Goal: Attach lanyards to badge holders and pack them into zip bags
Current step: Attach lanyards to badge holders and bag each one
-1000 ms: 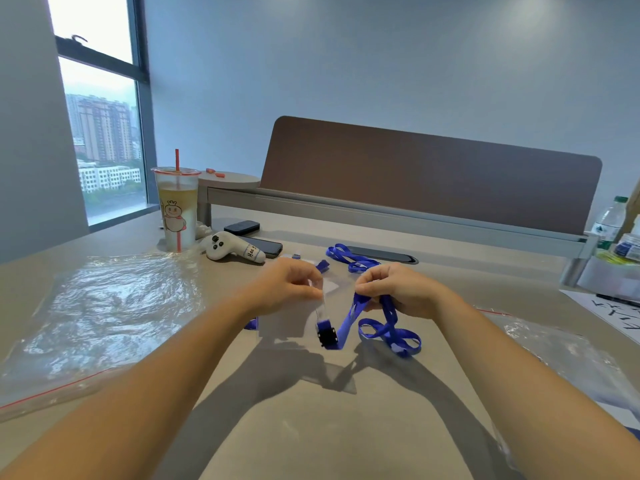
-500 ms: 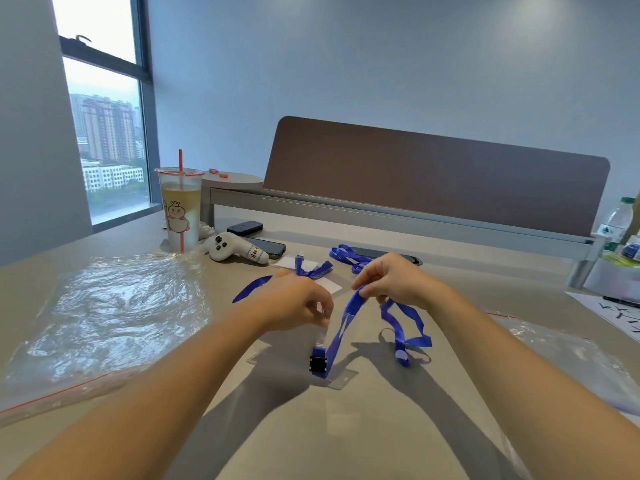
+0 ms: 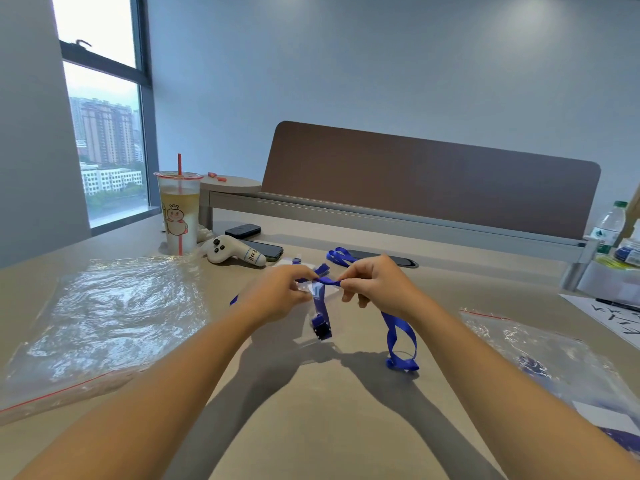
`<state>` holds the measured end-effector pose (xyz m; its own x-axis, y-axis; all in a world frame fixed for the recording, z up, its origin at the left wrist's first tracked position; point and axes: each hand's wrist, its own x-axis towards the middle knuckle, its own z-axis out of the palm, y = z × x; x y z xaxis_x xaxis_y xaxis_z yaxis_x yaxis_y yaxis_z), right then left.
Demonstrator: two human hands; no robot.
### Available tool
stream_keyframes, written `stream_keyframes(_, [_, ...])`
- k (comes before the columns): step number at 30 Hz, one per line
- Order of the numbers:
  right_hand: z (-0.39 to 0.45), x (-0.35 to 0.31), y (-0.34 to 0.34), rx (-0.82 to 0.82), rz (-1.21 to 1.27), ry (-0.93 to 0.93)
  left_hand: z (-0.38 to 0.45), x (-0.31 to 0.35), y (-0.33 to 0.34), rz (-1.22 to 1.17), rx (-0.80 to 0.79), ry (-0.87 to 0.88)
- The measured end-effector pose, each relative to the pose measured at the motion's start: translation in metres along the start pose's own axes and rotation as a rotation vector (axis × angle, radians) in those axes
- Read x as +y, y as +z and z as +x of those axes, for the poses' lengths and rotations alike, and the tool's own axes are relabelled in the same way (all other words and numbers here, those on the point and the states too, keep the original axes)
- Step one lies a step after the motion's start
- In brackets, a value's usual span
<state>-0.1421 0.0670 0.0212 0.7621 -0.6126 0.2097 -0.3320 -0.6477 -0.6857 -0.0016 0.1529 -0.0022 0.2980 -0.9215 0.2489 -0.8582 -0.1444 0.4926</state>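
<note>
Blue woven lanyard strap [image 3: 398,332] is up off the desk now w/ the clear plastic badge holder [image 3: 320,299]. Half a sec ago the holder was lying flat on the tan tabletop [image 3: 311,427] w/ the black clip sitting on it, now I've got the whole thing lifted between my hands. My left hand [image 3: 277,294] is curled in, pinching the holder's top edge afaict (fingertips are partly hidden so can't swear to the exact spot). My right hand [image 3: 377,282] is pinching the strap right beside it, short bit of strap stretched taut between the two hands. The black plastic clip [image 3: 322,330] hangs below the holder, and the rest of the strap loops down from my right hand so the end just touches the table. Imo that means the clip's on, or v close. It dangles with the holder, but I can't see the slot to confirm. Next bit would be folding it up and bagging it: big clear zip bag with the red seal line [image 3: 104,323] lies to my left, another clear zip bag [image 3: 540,355] to my right w/ something blue inside already.
</note>
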Motion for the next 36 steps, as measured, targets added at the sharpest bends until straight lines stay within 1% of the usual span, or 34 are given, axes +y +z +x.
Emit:
stream_keyframes(4, [-0.002,0.002,0.002,-0.014,0.118,0.035,-0.002,-0.002,-0.004,-0.079,0.093,-0.037])
stream_keyframes(9, [-0.003,0.003,0.004,0.028,0.168,0.043,-0.001,-0.005,-0.007,-0.127,0.224,-0.070])
stream_keyframes(13, [-0.003,0.000,0.006,0.002,0.194,0.043,-0.001,-0.005,-0.009,-0.161,0.262,-0.092])
stream_keyframes(19, [-0.004,0.000,0.008,-0.085,0.187,0.077,0.000,-0.009,-0.009,-0.174,0.280,-0.047])
stream_keyframes(26, [-0.006,0.011,0.008,-0.017,0.205,0.160,0.001,-0.011,-0.014,-0.333,0.439,-0.103])
stream_keyframes(32, [-0.005,0.018,0.006,-0.102,0.271,0.223,-0.001,-0.012,-0.016,-0.413,0.432,-0.092])
stream_keyframes(34, [-0.004,0.022,0.006,-0.147,0.225,0.226,-0.001,-0.015,-0.019,-0.423,0.394,-0.074])
stream_keyframes(36, [-0.002,0.024,0.005,-0.181,0.153,0.226,-0.003,-0.018,-0.021,-0.432,0.317,-0.028])
